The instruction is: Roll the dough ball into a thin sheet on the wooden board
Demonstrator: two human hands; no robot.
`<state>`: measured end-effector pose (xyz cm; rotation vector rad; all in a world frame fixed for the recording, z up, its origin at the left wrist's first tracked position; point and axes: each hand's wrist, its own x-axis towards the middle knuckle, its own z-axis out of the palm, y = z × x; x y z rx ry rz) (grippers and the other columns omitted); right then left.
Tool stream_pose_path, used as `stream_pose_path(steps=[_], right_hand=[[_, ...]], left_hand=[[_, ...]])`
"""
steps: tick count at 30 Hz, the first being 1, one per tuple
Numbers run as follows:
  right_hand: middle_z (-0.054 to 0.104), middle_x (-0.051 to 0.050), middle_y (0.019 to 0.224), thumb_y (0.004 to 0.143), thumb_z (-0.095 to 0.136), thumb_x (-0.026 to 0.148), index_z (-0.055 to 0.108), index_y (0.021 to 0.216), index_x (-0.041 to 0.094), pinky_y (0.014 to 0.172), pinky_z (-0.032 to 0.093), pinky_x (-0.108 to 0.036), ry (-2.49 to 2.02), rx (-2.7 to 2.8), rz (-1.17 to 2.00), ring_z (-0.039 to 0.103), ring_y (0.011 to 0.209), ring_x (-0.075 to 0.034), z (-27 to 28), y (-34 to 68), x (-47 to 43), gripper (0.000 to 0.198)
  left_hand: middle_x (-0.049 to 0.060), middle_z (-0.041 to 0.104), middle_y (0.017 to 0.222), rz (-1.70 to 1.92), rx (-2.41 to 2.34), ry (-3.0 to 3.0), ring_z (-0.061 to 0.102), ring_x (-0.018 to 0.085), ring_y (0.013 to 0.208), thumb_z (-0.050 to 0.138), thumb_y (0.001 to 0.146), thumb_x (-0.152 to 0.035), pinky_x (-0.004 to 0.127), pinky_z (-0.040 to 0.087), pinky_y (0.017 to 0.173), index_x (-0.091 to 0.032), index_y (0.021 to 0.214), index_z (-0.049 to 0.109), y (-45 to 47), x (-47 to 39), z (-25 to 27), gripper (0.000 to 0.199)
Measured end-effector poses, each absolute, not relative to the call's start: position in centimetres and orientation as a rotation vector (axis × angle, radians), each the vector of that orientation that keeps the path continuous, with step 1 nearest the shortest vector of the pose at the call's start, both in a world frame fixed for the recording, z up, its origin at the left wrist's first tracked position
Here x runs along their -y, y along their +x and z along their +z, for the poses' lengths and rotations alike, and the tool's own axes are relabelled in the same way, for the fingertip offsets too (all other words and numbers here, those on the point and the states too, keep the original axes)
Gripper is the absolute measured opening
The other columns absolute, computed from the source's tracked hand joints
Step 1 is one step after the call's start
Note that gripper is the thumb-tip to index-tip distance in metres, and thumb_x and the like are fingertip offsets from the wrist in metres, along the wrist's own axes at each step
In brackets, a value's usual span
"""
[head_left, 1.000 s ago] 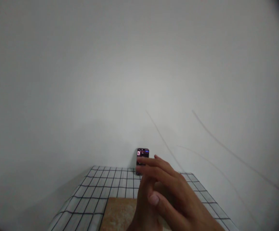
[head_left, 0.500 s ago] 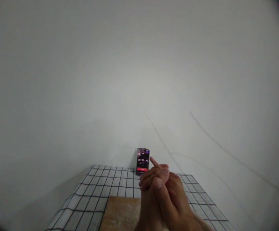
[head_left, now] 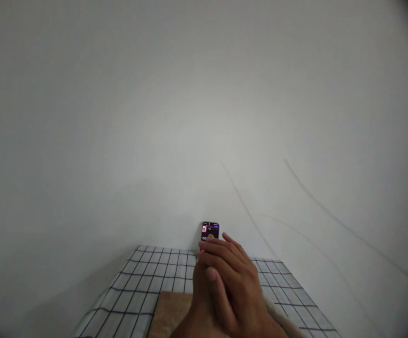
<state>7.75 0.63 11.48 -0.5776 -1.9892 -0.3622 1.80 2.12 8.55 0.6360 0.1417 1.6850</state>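
My right hand point(head_left: 241, 277) lies over my left hand, its long fingers stretched out toward the upper left and its thumb along the near side. Beneath it, my left hand point(head_left: 201, 286) shows mainly its side and wrist; most of its fingers are hidden. The two hands touch each other, and no object shows between them. Just beyond the fingertips, a phone point(head_left: 210, 229) with a lit dark screen stands upright against the wall, its lower part covered by the hands. Under and behind the wrists is a brown board point(head_left: 170, 305), partly hidden.
A white cloth with a dark grid point(head_left: 143, 270) covers the table, which reaches back to a pale wall point(head_left: 204, 117). Thin dark lines run down the wall on the right. Beside my right wrist is a pale narrow shape I cannot make out.
The hands have gone from a tight clasp to the right hand lying over the left with fingers straighter. They have shifted slightly left and now cover more of the phone.
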Motion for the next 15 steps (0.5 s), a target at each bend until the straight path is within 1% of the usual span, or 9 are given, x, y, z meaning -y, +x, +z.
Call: stream_pose_path(steps=[2,4,6,9,11,12,13,14,15], right_hand=[[0.071,-0.006,0.13,0.097,0.049,0.02,0.066,0.123,0.023,0.121,0.034,-0.048,-0.593,1.964,-0.34,0.061,0.128,-0.023,11.3,8.0,-1.0,0.031],[0.065,-0.008,0.138,0.1,0.048,0.03,0.063,0.129,0.023,0.123,0.029,-0.053,-0.603,1.94,-0.314,0.058,0.132,-0.027,11.5,8.4,-1.1,0.034],[0.062,-0.009,0.142,0.103,0.041,0.044,0.06,0.134,0.024,0.123,0.025,-0.058,-0.589,1.883,-0.296,0.055,0.135,-0.03,11.8,8.8,-0.8,0.042],[0.061,-0.009,0.142,0.106,0.022,0.057,0.06,0.135,0.027,0.124,0.018,-0.061,-0.581,1.764,-0.301,0.052,0.138,-0.031,12.5,8.7,-0.1,0.057],[0.062,-0.009,0.139,0.106,0.017,0.061,0.061,0.136,0.027,0.125,0.015,-0.06,-0.589,1.782,-0.276,0.052,0.137,-0.03,13.1,8.2,0.1,0.063],[0.061,-0.009,0.14,0.105,0.018,0.063,0.06,0.138,0.027,0.125,0.014,-0.06,-0.598,1.83,-0.239,0.052,0.137,-0.03,13.5,8.1,0.0,0.064],[0.061,-0.01,0.14,0.105,0.021,0.063,0.058,0.14,0.026,0.125,0.017,-0.06,-0.603,1.899,-0.183,0.052,0.136,-0.029,13.9,8.2,-0.4,0.063],[0.06,-0.011,0.141,0.106,0.024,0.063,0.057,0.142,0.025,0.123,0.021,-0.059,-0.609,1.967,-0.117,0.053,0.135,-0.028,14.3,8.5,-0.9,0.062],[0.06,-0.012,0.142,0.107,0.026,0.06,0.057,0.142,0.024,0.12,0.029,-0.057,-0.609,2.045,-0.034,0.054,0.134,-0.027,14.5,9.2,-1.6,0.059]], left_hand=[[0.006,0.072,0.112,1.655,-0.176,0.707,0.057,0.028,0.131,0.071,0.074,-0.056,0.042,0.044,0.117,-0.029,0.104,0.073,2.0,-2.2,8.6,0.04],[0.007,0.072,0.104,1.574,-0.22,0.771,0.059,0.031,0.128,0.073,0.075,-0.053,0.045,0.048,0.113,-0.027,0.098,0.073,2.0,-1.9,9.3,0.034],[0.008,0.072,0.099,1.545,-0.258,0.834,0.062,0.033,0.123,0.075,0.076,-0.05,0.045,0.051,0.108,-0.024,0.093,0.072,2.0,-1.3,10.1,0.031],[0.008,0.072,0.104,1.618,-0.36,0.986,0.065,0.032,0.115,0.072,0.082,-0.049,0.044,0.054,0.1,-0.023,0.096,0.068,1.7,0.0,11.1,0.03],[0.008,0.071,0.106,1.658,-0.404,1.063,0.066,0.031,0.11,0.068,0.086,-0.05,0.043,0.054,0.097,-0.021,0.097,0.066,1.0,0.2,11.5,0.03],[0.009,0.07,0.107,1.661,-0.425,1.099,0.066,0.03,0.109,0.066,0.088,-0.049,0.043,0.053,0.096,-0.021,0.099,0.065,0.4,0.0,11.6,0.031],[0.009,0.07,0.106,1.658,-0.451,1.144,0.067,0.029,0.104,0.064,0.089,-0.05,0.042,0.054,0.092,-0.02,0.101,0.064,-0.3,-0.3,11.5,0.032],[0.009,0.069,0.108,1.633,-0.504,1.214,0.066,0.028,0.103,0.061,0.091,-0.05,0.042,0.053,0.091,-0.02,0.106,0.063,-1.1,-0.6,11.3,0.034],[0.009,0.069,0.109,1.605,-0.62,1.347,0.066,0.027,0.101,0.056,0.094,-0.051,0.041,0.052,0.089,-0.02,0.109,0.062,-1.9,-1.0,10.8,0.035]])
